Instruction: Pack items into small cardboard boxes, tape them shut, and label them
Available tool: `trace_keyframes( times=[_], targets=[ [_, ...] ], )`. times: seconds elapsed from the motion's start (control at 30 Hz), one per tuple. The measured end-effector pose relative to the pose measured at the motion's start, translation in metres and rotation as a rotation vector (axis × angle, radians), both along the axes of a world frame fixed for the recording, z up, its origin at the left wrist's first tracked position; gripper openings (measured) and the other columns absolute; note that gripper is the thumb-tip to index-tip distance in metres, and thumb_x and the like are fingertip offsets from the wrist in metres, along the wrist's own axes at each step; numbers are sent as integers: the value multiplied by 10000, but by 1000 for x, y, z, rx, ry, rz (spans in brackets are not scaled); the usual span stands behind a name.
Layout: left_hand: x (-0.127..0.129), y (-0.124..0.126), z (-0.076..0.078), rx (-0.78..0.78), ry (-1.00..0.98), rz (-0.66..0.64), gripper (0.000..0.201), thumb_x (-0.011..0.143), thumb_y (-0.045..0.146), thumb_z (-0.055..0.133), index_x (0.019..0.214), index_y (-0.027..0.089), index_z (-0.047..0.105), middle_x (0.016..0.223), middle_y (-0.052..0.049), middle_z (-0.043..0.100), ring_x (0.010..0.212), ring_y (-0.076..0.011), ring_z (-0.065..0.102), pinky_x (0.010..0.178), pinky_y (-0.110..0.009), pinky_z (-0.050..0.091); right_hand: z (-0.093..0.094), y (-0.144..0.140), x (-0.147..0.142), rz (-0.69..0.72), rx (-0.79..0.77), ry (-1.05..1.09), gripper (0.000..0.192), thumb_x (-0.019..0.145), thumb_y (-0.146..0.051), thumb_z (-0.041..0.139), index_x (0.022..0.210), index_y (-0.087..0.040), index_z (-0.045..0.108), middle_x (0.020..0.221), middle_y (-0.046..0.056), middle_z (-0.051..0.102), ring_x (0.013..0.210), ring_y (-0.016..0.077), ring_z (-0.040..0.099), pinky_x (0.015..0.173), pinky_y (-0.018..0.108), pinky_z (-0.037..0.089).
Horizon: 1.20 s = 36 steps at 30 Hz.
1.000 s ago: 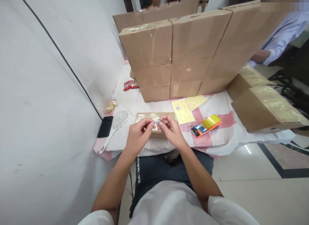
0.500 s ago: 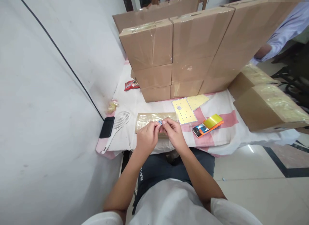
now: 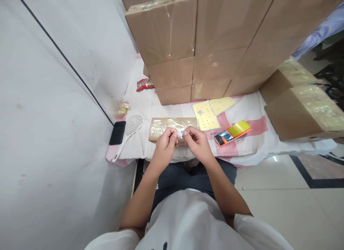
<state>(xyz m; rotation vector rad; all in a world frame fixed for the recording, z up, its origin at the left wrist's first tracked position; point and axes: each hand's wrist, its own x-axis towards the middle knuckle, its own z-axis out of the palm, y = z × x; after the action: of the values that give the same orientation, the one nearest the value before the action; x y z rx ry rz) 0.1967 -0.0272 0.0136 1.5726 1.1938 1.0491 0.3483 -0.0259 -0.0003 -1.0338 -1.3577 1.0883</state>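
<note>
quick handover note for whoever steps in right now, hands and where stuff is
Left hand: fingertips pinched on a small white and blue piece, held above the table edge.
Right hand: pinching the same small piece from the other side; both hands meet at it.
Things: a flat tape-wrapped cardboard strip lies just beyond the hands. Yellow dotted sheets sit to its right, then a yellow and orange tool.
Done or left: the piece is too small to tell what has been done to it. One round sticker-like dot shows on the nearer yellow sheet.
Also there: a white slotted scoop, a black phone and stacked cartons.
</note>
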Motion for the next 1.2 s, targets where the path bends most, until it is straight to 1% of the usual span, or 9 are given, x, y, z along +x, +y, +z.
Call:
trace_keyframes(
  times=[0.2,0.37,0.47,0.6,0.73,0.87,0.93,1.07,1.2],
  targets=[
    [-10,8,1,-183,-192,6,308,945,488,551,818,211,508,642,42,485,598,-109,472,631,-247,412,-1,-1,4,36,46,-101,258,922,-304,540,688,-217,475,639,-31,417,592,122,387,564,270,303],
    [-17,11,10,-214,-247,42,321,906,489,603,792,204,510,627,45,463,560,-92,444,577,-234,394,0,2,14,19,42,-105,268,889,-286,572,650,-213,475,624,-29,429,582,118,396,554,263,308],
    [-19,11,13,-240,-286,48,301,898,466,615,796,200,515,631,43,460,556,-87,437,556,-228,378,-1,4,26,-52,34,-106,227,882,-299,580,677,-208,548,616,-23,478,572,122,428,551,265,329],
    [-20,11,14,-313,-365,37,285,886,440,625,801,195,509,638,41,452,562,-83,442,530,-217,341,-13,23,57,-288,-9,-123,195,843,-303,576,678,-200,588,612,-9,547,589,142,505,578,270,387],
    [-21,12,11,-318,-364,71,298,874,449,629,789,198,493,636,43,448,559,-84,439,529,-217,348,-36,68,100,-407,-231,-481,188,819,-284,552,692,-176,640,607,20,610,615,163,551,593,274,394],
    [-22,11,6,-318,-337,65,308,873,456,630,781,196,494,637,42,462,557,-83,437,535,-214,358,-59,122,131,-205,-557,-1047,161,839,-204,540,807,-149,689,798,83,703,718,169,581,634,274,396],
    [-22,10,5,-314,-315,57,309,878,455,625,776,195,494,635,43,469,554,-82,434,539,-213,363,-66,142,137,-139,-651,-1182,116,802,-161,605,853,-125,703,894,131,714,798,201,611,675,293,411],
    [-25,10,3,-264,-262,61,289,911,441,588,784,198,496,634,46,474,555,-86,439,556,-216,378,-65,155,138,-165,-708,-1299,254,749,-145,697,992,-74,700,1054,224,689,963,305,648,757,357,445],
    [-26,11,4,-172,-163,52,262,969,412,506,811,204,486,634,47,471,563,-95,456,577,-225,392,-44,130,126,-294,-554,-1364,277,858,-131,565,1110,-102,675,1124,227,677,997,308,660,755,348,457]
  ],
)
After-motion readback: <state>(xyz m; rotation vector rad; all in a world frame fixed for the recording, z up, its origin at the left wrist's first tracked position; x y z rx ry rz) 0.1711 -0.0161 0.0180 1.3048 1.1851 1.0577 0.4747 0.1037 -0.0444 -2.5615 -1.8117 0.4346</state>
